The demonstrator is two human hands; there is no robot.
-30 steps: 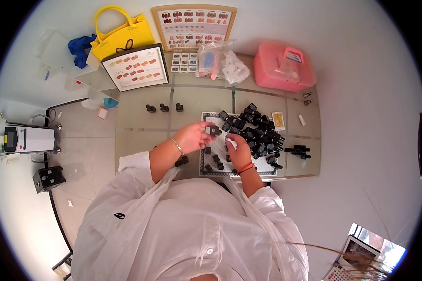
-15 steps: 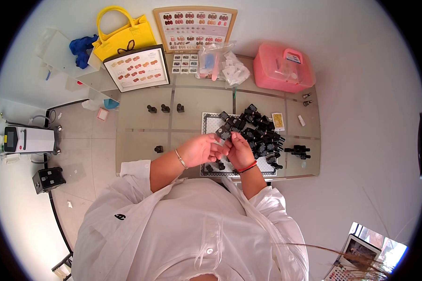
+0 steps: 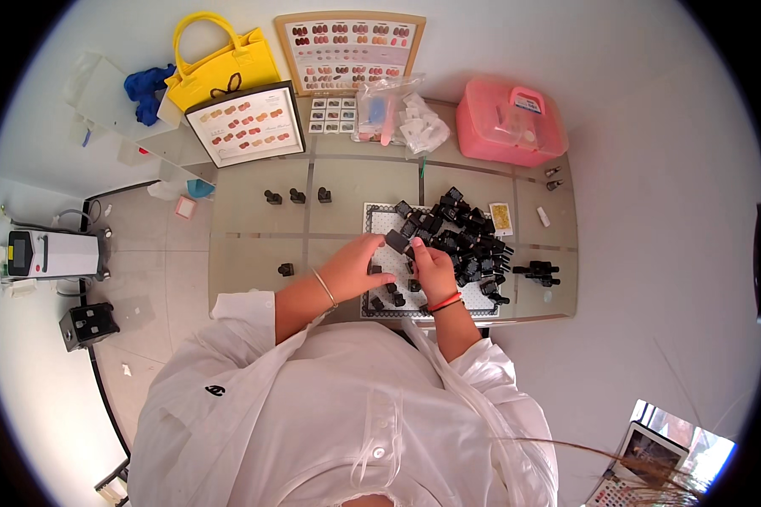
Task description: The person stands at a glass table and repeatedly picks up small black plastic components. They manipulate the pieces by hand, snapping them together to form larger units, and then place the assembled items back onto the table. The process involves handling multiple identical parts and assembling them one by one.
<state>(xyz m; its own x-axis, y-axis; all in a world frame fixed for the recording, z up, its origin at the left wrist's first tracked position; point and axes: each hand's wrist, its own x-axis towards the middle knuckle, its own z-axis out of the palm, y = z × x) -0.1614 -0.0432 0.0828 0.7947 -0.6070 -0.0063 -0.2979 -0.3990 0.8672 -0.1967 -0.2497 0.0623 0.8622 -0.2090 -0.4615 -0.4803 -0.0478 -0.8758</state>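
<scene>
A square black nail polish bottle (image 3: 397, 241) is pinched between the thumb and fingers of my right hand (image 3: 433, 275), above the white patterned mat (image 3: 370, 221). My left hand (image 3: 359, 262) is just left of it, thumb and fingers apart. A left fingertip comes close to the bottle; whether they touch I cannot tell. A heap of similar black bottles (image 3: 473, 245) covers the mat's right side. Several more small black bottles (image 3: 398, 299) are on the mat below my hands, partly hidden by them.
At the left of the table stand a row of three black bottles (image 3: 298, 196) and a single bottle (image 3: 286, 269). More bottles (image 3: 537, 270) lie right of the mat. Behind are a pink case (image 3: 512, 127), plastic bags (image 3: 397, 118), colour charts (image 3: 245, 127) and a yellow bag (image 3: 224, 72).
The held bottle has turned and moved slightly left, showing a plain dark face. My left hand has rotated from palm up, its thumb now apart from its fingers.
</scene>
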